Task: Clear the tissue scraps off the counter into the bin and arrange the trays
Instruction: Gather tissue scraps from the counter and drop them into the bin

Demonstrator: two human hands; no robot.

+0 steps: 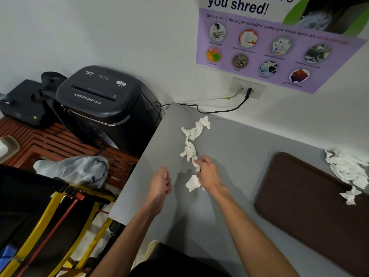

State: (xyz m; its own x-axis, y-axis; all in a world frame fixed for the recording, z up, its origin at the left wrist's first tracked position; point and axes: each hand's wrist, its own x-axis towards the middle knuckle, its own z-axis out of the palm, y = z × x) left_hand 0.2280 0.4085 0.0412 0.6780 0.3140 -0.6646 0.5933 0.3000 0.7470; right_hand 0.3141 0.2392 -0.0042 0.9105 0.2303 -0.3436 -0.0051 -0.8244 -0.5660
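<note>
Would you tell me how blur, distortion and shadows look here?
Head view: wide-angle distortion skews the poster and shredder; the left hand and right hand, which pinches the tissue scraps, are slightly motion-blurred; soft shadows fall on the counter beneath them.

On the wall poster [279,47], in large dark letters: "you shred!", under a cropped line ending in "ore". Below, on the purple band: "Before using the paper shredder, make sure these items are", then red words, blurred, seemingly "not in your pile". Under the round pictures, tiny captions: "clips or staples", "plastic sleeves or sheets", "laminated documents", "stickers", "photographs"; the rest too blurred to read. On the lid of the black shredder [95,96], a small white brand mark, illegible, plus a row of white warning symbols beside the slot
</note>
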